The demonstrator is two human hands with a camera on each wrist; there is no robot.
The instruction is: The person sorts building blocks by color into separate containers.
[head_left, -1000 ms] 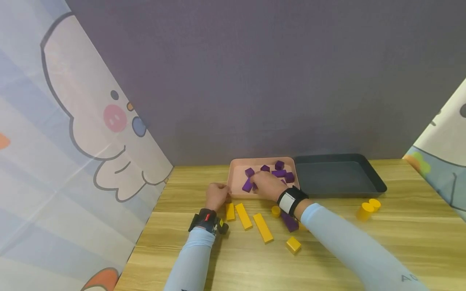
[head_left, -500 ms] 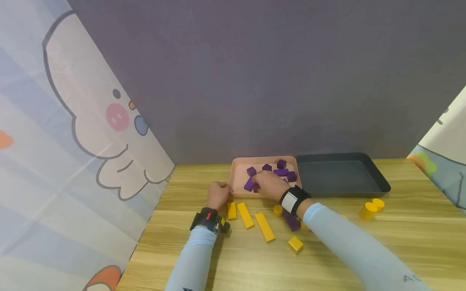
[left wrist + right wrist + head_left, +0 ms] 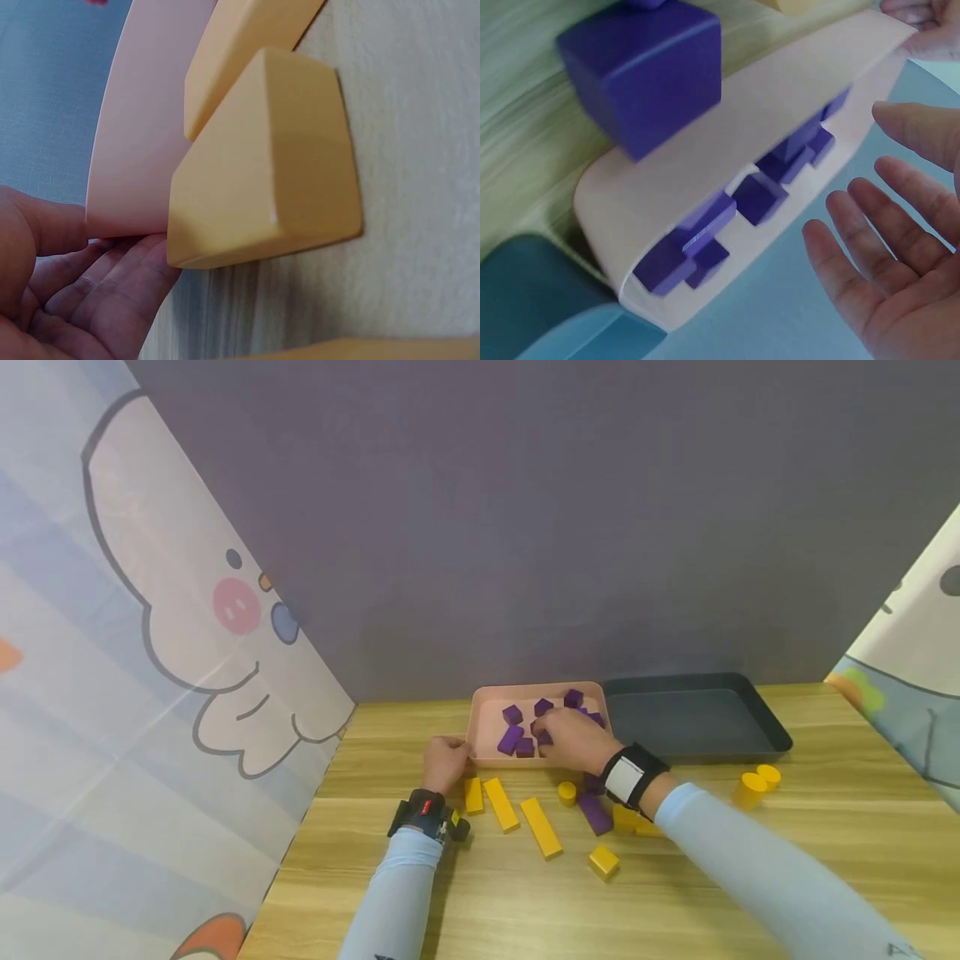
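My left hand point(image 3: 446, 763) pinches the front left corner of a pink tray point(image 3: 489, 706). In the left wrist view its thumb lies against the tray's edge, with the other fingers curled underneath. Several purple blocks point(image 3: 511, 740) lie inside the tray. Over its front right part hovers my right hand point(image 3: 576, 740), which overlaps some of the blocks in the head view. The right wrist view shows this hand's fingers point(image 3: 855, 225) spread apart and holding nothing, beside the tray's opening. A yellow block point(image 3: 225, 187) stands right beside the left fingertips.
A dark grey tray point(image 3: 772, 727) adjoins the pink one on the right. Yellow bars point(image 3: 542, 828), a yellow cube point(image 3: 603, 862) and a purple block point(image 3: 595, 815) lie in front. Yellow cylinders point(image 3: 750, 790) stand at right. A grey wall point(image 3: 570, 527) rises behind the trays.
My right hand has shifted slightly to the right over the pink tray, uncovering a purple block near its front side. The left hand stays at the tray's corner.
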